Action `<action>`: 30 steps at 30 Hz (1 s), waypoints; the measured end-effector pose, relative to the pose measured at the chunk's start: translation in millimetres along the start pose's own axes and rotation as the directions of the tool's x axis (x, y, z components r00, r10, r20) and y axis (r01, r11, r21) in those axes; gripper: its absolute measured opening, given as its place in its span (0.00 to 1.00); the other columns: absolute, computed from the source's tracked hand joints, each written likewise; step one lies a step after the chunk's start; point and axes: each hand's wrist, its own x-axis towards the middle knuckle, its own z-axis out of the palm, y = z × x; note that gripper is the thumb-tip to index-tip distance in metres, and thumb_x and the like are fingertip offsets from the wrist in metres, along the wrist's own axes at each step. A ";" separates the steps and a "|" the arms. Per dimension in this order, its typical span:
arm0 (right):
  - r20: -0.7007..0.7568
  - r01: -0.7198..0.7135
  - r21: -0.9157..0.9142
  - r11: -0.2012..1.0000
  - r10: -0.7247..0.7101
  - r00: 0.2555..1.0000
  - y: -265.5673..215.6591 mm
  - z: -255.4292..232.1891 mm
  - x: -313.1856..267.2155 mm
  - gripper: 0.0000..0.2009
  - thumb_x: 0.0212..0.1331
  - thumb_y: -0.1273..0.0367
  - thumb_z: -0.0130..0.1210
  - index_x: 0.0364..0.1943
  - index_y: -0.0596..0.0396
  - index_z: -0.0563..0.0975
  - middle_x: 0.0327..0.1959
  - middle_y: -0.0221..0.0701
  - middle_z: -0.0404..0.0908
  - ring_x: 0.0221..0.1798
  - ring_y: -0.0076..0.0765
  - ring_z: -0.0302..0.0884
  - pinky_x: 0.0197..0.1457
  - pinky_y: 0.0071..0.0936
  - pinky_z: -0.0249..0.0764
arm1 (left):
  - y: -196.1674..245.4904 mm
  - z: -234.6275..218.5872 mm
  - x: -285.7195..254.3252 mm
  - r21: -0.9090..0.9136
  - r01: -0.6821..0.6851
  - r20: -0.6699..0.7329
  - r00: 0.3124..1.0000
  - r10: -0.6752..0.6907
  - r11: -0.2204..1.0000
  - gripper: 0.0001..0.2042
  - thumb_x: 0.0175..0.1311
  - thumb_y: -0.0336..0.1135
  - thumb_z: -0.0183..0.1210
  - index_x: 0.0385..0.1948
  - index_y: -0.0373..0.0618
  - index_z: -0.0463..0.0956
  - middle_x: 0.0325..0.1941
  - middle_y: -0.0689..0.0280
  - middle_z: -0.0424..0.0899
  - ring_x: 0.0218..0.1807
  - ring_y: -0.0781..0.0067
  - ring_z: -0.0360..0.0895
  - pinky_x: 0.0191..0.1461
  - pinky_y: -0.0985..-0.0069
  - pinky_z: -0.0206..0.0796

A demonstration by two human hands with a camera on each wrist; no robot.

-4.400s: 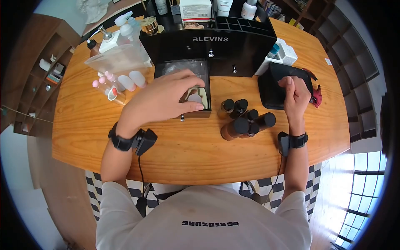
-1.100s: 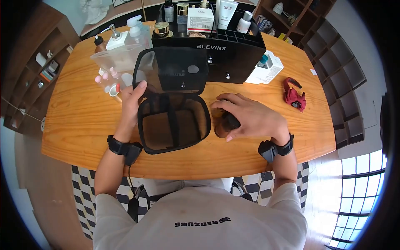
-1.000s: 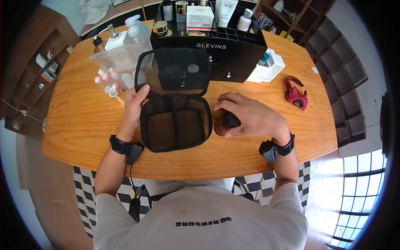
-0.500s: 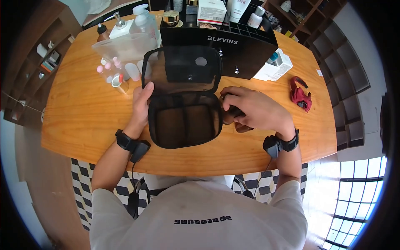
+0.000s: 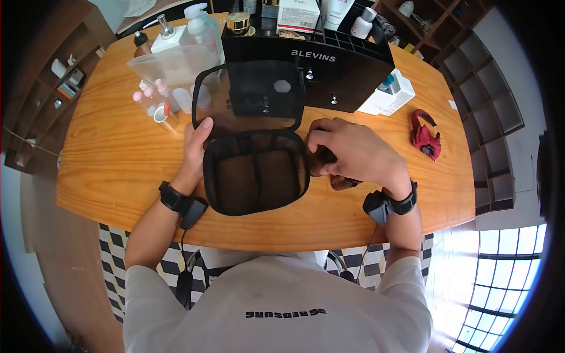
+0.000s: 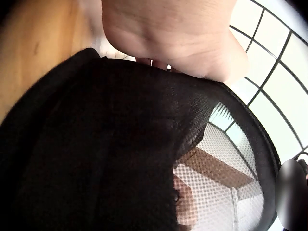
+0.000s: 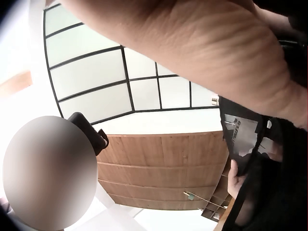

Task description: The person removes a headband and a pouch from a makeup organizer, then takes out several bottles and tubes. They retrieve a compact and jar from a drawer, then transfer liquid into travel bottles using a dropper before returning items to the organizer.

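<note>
A black mesh case point(image 5: 257, 173) stands unzipped on the wooden table, its see-through lid point(image 5: 250, 97) raised. The left hand point(image 5: 196, 144) grips its left side near the hinge, thumb on top; the left wrist view shows that palm point(image 6: 168, 33) against the black fabric point(image 6: 86, 144). Just right of the case, the right hand point(image 5: 359, 152) has its fingers curled round dark brown bottles point(image 5: 342, 182), mostly hidden beneath it; how many cannot be told. In the right wrist view the underside of the right hand point(image 7: 192, 48) crosses above the case's dark edge point(image 7: 269, 192).
Behind the case stands a black BLEVINS organizer point(image 5: 353, 76) with cosmetics on top. At left are pink-capped bottles point(image 5: 150, 100), a cup point(image 5: 165, 117) and a clear bin point(image 5: 170, 67). A white box point(image 5: 394, 97) and a red hair band point(image 5: 425, 138) lie right.
Since the oldest frame, the left hand has left the drawer and the case has come to the centre, opened. The right hand has moved from the case to the bottles. Lately, the case has shifted slightly left.
</note>
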 end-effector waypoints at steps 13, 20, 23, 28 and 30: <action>-0.156 0.125 0.001 0.992 -0.124 0.980 17.2 -9.3 -6.9 0.19 0.44 0.73 0.73 0.43 0.56 0.80 0.45 0.37 0.84 0.49 0.54 0.82 0.50 0.42 0.78 | 1.0 -1.7 1.9 0.001 -0.007 0.056 0.998 0.007 1.000 0.21 0.77 0.44 0.50 0.41 0.30 0.82 0.39 0.56 0.88 0.40 0.70 0.86 0.45 0.75 0.78; -0.247 0.179 -0.013 0.984 -0.176 0.953 17.2 -20.7 -15.5 0.21 0.42 0.71 0.75 0.42 0.55 0.79 0.45 0.36 0.83 0.50 0.54 0.81 0.51 0.41 0.77 | -0.7 0.8 2.3 0.020 -0.031 0.040 0.999 0.031 0.999 0.22 0.77 0.45 0.50 0.41 0.30 0.82 0.39 0.55 0.88 0.40 0.69 0.86 0.46 0.74 0.78; -0.191 0.135 -0.020 0.991 -0.136 0.972 18.6 -11.5 -10.5 0.22 0.42 0.70 0.75 0.43 0.55 0.79 0.47 0.35 0.82 0.50 0.54 0.81 0.51 0.41 0.77 | 0.6 4.2 2.0 0.000 -0.033 0.015 0.999 0.033 0.999 0.22 0.77 0.46 0.51 0.41 0.30 0.82 0.40 0.56 0.88 0.41 0.69 0.86 0.47 0.74 0.78; -0.173 0.103 -0.040 0.994 -0.108 0.979 15.4 -2.8 -3.7 0.20 0.42 0.69 0.75 0.42 0.56 0.80 0.43 0.34 0.81 0.48 0.53 0.81 0.48 0.42 0.77 | 1.5 0.5 1.3 0.020 -0.017 0.026 1.000 0.017 1.000 0.21 0.77 0.46 0.52 0.42 0.30 0.81 0.40 0.55 0.88 0.42 0.69 0.86 0.48 0.74 0.78; -0.174 0.090 -0.035 0.995 -0.095 0.980 14.0 -6.4 -4.5 0.21 0.41 0.69 0.75 0.42 0.56 0.80 0.46 0.34 0.82 0.48 0.53 0.81 0.50 0.41 0.78 | 1.8 3.4 0.6 0.015 -0.021 0.000 1.000 0.021 1.000 0.21 0.77 0.46 0.52 0.43 0.30 0.81 0.41 0.55 0.88 0.42 0.69 0.86 0.48 0.74 0.78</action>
